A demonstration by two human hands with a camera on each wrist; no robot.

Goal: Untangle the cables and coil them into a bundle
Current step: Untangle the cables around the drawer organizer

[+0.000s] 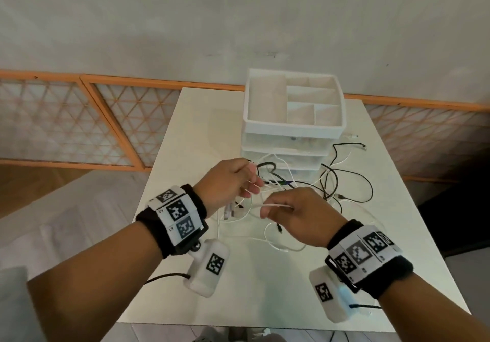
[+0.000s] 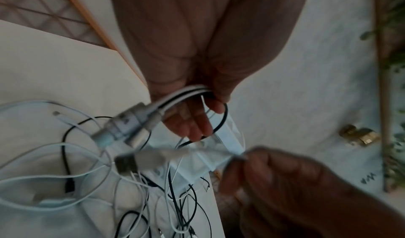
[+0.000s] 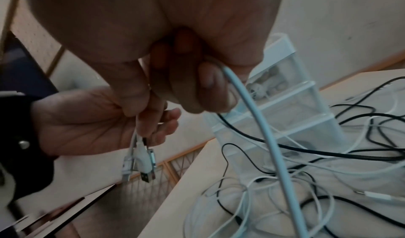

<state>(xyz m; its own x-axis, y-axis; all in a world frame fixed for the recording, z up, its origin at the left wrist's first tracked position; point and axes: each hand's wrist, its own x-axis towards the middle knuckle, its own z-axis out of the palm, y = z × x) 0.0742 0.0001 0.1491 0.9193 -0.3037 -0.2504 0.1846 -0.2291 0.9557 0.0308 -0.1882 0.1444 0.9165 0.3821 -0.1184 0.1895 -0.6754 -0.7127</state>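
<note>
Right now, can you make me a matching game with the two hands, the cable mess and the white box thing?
Things:
1. left hand
2. right hand
3. tangled cables
4. white organizer

Places or states:
A. stands at the table's far side, top tray with nothing in it
B. grips several cable ends, plugs hanging down
C. lie loose on the table
D. pinches one white cable

Pairs: 1-B, 2-D, 3-C, 4-A
</note>
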